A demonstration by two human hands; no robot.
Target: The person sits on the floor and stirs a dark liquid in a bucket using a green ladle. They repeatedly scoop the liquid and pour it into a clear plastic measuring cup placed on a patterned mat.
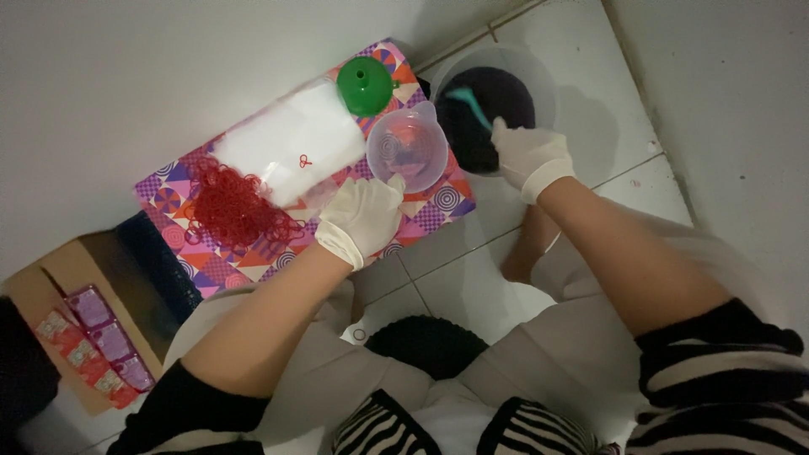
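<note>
Starting nearest you: you're crouched on the white tiled floor (472, 286), knees up, black-and-white striped sleeves pushed back, both hands in white gloves.

Your left hand (361, 217) is curled around the near rim of the clear plastic measuring jug (408, 150), holding it steady on the patterned pink-and-purple board (430, 211) that's acting as your surface. The wrist is bent down, with the forearm running back toward your left knee. The jug looks basically empty, maybe a faint tint at the bottom, hard to tell.

Your right hand (529, 158) is further out, closed on something at the edge of the clear plastic bucket with dark liquid (493, 105). There's a teal handle (472, 105) poking out of the dark stuff, so it looks like you're gripping a scoop or ladle, but the grip itself is hidden behind the glove. The arm is stretched well forward, elbow out.

So far I'd guess you're early on: the jug isn't filled, the green plastic funnel (366, 86) is sitting unused just past it, the clear plastic bags (291, 143) lie flat and empty-looking, and the heap of red rubber bands (229, 206) is untouched apart from 1 stray on the bags.

Off to your left, a cardboard box (59, 295) with small pink packets (99, 341).
</note>
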